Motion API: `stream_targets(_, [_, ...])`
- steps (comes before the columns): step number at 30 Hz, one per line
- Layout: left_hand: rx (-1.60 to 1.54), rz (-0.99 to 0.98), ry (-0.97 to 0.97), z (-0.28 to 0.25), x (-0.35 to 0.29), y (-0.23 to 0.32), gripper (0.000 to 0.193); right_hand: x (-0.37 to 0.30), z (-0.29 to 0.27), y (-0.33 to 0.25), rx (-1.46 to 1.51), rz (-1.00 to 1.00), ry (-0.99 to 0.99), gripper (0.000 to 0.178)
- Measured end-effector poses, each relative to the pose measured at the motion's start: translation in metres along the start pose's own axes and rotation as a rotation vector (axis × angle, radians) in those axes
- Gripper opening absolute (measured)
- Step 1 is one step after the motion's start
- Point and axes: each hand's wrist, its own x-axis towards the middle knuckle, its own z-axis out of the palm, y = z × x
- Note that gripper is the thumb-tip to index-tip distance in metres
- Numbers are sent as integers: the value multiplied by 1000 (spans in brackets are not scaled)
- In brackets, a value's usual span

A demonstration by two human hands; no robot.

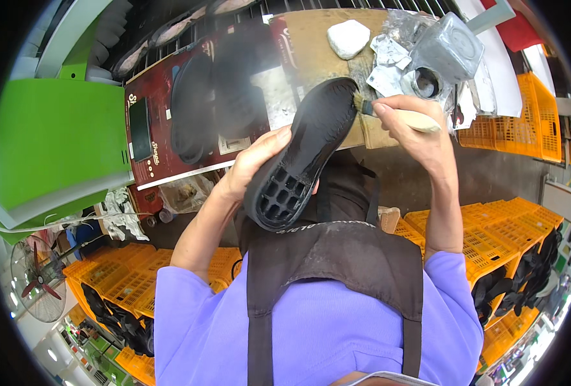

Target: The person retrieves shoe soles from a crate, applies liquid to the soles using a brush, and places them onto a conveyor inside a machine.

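Observation:
A black shoe sole (314, 128) is held tilted in front of my chest, toe end away from me, heel with its grid of hollows toward me. My left hand (260, 157) grips its left edge, the fingers partly hidden beneath it. In my right hand (421, 132) is a brush (421, 121) with a pale handle and a dark ferrule. Its bristles touch the right rim of the sole near the toe. The sole's upward face looks glossy at the toe. Another black sole (192, 112) lies on the dark red board (160, 151) to the left, beside a blurred dark shape.
At the back right stand a greyish translucent container (449, 45) and a dark-mouthed cup (425, 82), among crumpled scraps. A white lump (348, 38) rests on cardboard. A dark flat rectangle (140, 132) is at the board's left. Orange crates (511, 125) and a green panel (54, 141) flank me.

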Motion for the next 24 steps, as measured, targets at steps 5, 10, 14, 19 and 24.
stream_targets(5, [336, 167, 31, -6, 4, -6, 53, -3, 20, -12, 315, 181, -99, 24])
stream_targets(10, [237, 229, 199, -17, 5, -7, 48, -8, 10, -31, 449, 231, -431, 18])
stream_targets(14, [106, 209, 27, -14, 5, -5, 46, 3, 13, -14, 1, -406, -129, 15])
stream_targets(19, [-109, 159, 230, -16, 8, -6, 49, -23, 36, -30, -60, -586, -480, 22])
stream_targets(24, [-312, 81, 432, -7, 7, -3, 56, -17, 35, -21, 178, -500, -501, 31])
